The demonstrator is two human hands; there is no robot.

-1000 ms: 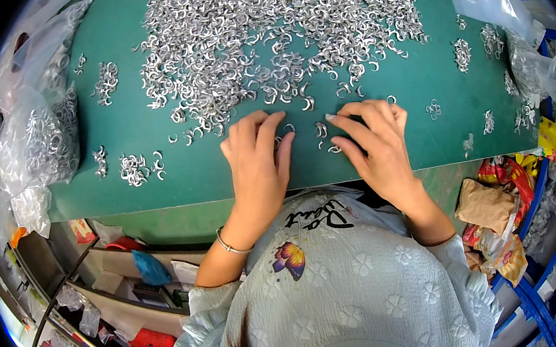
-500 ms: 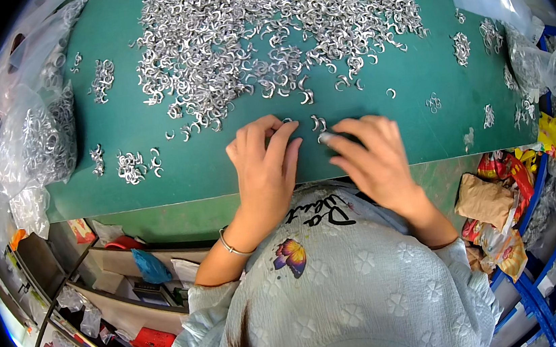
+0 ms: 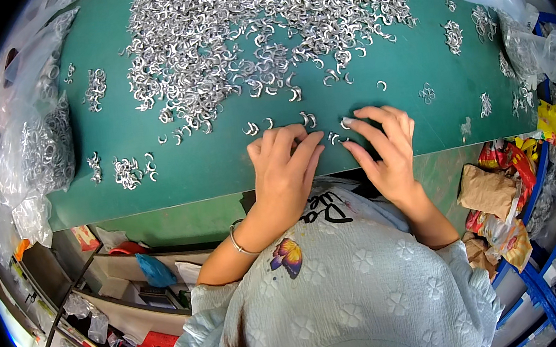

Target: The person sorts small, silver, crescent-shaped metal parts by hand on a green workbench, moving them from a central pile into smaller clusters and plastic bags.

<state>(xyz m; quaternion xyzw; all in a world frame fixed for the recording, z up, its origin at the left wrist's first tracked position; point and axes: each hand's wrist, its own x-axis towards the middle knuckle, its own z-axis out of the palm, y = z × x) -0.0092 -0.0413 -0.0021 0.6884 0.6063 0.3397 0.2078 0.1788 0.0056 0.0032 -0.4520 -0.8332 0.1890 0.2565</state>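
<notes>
Silver metal rings [image 3: 264, 46], small and C-shaped, lie in one wide heap on the far middle of the green counter [image 3: 222, 159]; you look down on it from above. At the far left, clear plastic bags [image 3: 38, 151] full of the same rings lean against the counter edge; just beside them you have little groups of rings, one small cluster [image 3: 130, 171] near the front edge and another cluster [image 3: 94, 90] further back; under the counter on that side, a shelf [image 3: 134, 290] carries mixed small items. Moving to the middle, your left hand [image 3: 286, 172] rests flat on the counter near its front edge, the fingers stretched forward and a bit spread, the palm down; it grasps nothing that can be seen, and the fingertips lie close to a few loose rings [image 3: 251, 129] at the near border of the heap; a thin bracelet [image 3: 237, 240] sits on that wrist. Just beside it, your right hand [image 3: 384, 152] is also palm down with fingers released and spread; its index fingertip touches the counter by two or three single rings [image 3: 335, 138]; whether a ring is under the fingers, you cannot tell. Further right, more small groups of rings [image 3: 453, 36] lie apart from the heap; at the far right edge more plastic bags [image 3: 543, 54] and crumpled wrappers [image 3: 497, 198] stay beside the counter.
</notes>
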